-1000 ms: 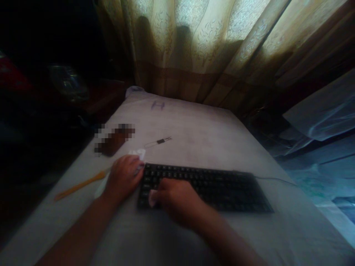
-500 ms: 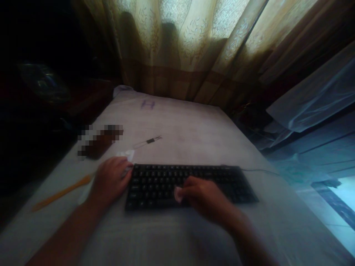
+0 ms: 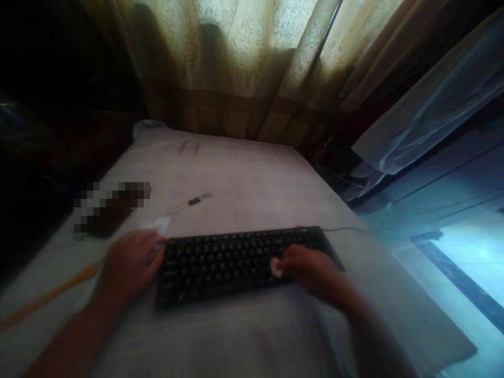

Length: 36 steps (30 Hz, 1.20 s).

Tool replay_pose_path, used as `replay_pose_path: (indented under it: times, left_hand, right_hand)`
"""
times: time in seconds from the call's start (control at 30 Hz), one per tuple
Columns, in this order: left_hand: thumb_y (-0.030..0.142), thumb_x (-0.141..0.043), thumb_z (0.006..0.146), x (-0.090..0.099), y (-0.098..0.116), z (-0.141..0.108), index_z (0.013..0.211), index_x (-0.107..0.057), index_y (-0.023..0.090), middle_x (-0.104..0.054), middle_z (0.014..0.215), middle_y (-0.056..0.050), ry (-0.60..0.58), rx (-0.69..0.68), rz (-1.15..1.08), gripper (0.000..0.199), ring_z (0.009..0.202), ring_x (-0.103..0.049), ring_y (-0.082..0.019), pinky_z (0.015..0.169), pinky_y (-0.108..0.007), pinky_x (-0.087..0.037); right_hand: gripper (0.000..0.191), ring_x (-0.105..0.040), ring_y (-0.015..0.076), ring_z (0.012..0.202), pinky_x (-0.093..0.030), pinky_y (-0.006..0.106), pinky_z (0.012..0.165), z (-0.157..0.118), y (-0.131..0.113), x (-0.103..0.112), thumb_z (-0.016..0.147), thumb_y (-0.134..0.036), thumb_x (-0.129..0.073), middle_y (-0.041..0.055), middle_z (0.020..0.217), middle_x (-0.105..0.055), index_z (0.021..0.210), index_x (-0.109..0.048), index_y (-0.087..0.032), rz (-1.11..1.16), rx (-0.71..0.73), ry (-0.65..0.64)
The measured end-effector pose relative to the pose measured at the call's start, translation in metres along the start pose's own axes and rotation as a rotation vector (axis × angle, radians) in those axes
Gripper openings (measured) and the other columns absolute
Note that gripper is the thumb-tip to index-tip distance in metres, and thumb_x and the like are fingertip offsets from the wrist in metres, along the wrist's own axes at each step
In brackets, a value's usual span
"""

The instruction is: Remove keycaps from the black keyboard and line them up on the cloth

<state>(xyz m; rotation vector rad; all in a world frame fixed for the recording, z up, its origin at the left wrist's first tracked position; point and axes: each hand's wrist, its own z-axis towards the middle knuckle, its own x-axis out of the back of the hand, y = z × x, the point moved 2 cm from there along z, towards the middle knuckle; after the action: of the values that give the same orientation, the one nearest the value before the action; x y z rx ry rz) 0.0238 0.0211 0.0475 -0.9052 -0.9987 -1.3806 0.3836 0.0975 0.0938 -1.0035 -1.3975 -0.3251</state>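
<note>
A black keyboard [image 3: 220,262] lies on the cloth-covered table, slightly tilted in view. My left hand [image 3: 132,262] is at its left end, thumb and fingers closed on the upper left corner. Beneath and behind that hand shows part of a white, crumpled piece [image 3: 160,224], perhaps tissue or a wrapper. My right hand [image 3: 311,268] is over the right part of the keys, fingers pinched on a small, pale, rounded pad [image 3: 276,267]. The pad is at the keys; whether it presses on them I cannot tell.
Left of my left hand lies a long yellow-orange stick [image 3: 55,294], its end hidden by the hand. Beyond are a blurred-out dark brown object [image 3: 112,212] and thin tweezers-like tool [image 3: 193,201]. The keyboard cable [image 3: 346,229] runs right. Curtains [image 3: 248,58] hang behind the table.
My right hand with the pad has moved rightward along the keys. The whole view has shifted, so the table and keyboard appear farther left; my left hand stays at the keyboard's corner.
</note>
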Motion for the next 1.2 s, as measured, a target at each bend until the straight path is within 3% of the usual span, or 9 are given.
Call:
replay_pose_path:
  times: [0.1,0.2,0.33,0.5,0.7,0.9,1.2]
  left_hand:
    - [0.035,-0.039,0.085,-0.002,-0.002,0.000,0.095,-0.065,0.017,-0.063,0.105,-0.014,0.007,0.001,0.007,0.034,0.100,-0.055,-0.032,0.085,-0.047,-0.043]
    - [0.035,-0.038,0.085,-0.003,-0.002,0.000,0.095,-0.065,0.018,-0.063,0.105,-0.013,0.015,-0.002,0.010,0.033,0.101,-0.055,-0.031,0.086,-0.046,-0.043]
    - [0.036,-0.039,0.085,-0.001,0.001,0.001,0.094,-0.065,0.018,-0.064,0.104,-0.013,0.009,-0.001,-0.005,0.033,0.101,-0.055,-0.030,0.086,-0.045,-0.043]
    - [0.034,-0.041,0.084,0.003,0.004,-0.001,0.094,-0.064,0.019,-0.063,0.105,-0.012,0.006,0.017,-0.022,0.030,0.101,-0.055,-0.030,0.085,-0.045,-0.043]
    - [0.032,-0.043,0.084,0.004,0.004,-0.001,0.094,-0.063,0.020,-0.063,0.104,-0.011,0.021,0.016,-0.030,0.025,0.101,-0.054,-0.029,0.087,-0.044,-0.043]
    - [0.031,-0.043,0.084,0.004,0.005,-0.002,0.096,-0.063,0.018,-0.063,0.106,-0.012,0.003,0.018,-0.030,0.027,0.102,-0.053,-0.030,0.087,-0.045,-0.042]
    - [0.033,-0.042,0.084,0.002,0.001,-0.001,0.094,-0.065,0.019,-0.064,0.105,-0.013,0.020,0.002,-0.024,0.029,0.101,-0.055,-0.031,0.085,-0.046,-0.044]
  right_hand:
    - [0.031,-0.059,0.0127,0.071,-0.040,0.025,0.065,-0.007,0.011,0.007,0.092,-0.037,-0.045,0.0014,0.082,-0.063,0.083,-0.072,-0.027,-0.014,-0.043,0.006]
    - [0.027,-0.059,0.0123,0.071,-0.041,0.024,0.065,-0.009,0.005,0.012,0.091,-0.034,-0.047,0.0016,0.083,-0.062,0.086,-0.072,-0.027,0.015,-0.031,0.062]
    - [0.022,-0.057,0.0105,0.073,-0.041,0.022,0.067,0.006,-0.045,0.000,0.090,-0.022,-0.049,0.0006,0.087,-0.061,0.095,-0.070,-0.029,0.114,0.125,0.152]
    - [0.022,-0.055,0.0111,0.071,-0.039,0.022,0.065,0.036,-0.123,-0.037,0.090,-0.024,-0.049,-0.0014,0.087,-0.061,0.095,-0.069,-0.033,0.146,0.295,0.096]
    - [0.027,-0.055,0.0158,0.074,-0.038,0.026,0.063,0.061,-0.164,-0.070,0.093,-0.038,-0.044,0.0024,0.089,-0.063,0.098,-0.067,-0.027,0.133,0.349,0.043]
    - [0.022,-0.054,0.0156,0.075,-0.036,0.025,0.062,0.059,-0.158,-0.072,0.091,-0.035,-0.048,0.0016,0.090,-0.062,0.097,-0.067,-0.028,0.090,0.342,-0.012]
    - [0.022,-0.054,0.0120,0.067,-0.034,0.023,0.060,0.024,-0.099,-0.045,0.092,-0.033,-0.047,-0.0006,0.084,-0.061,0.092,-0.069,-0.033,0.061,0.186,0.026]
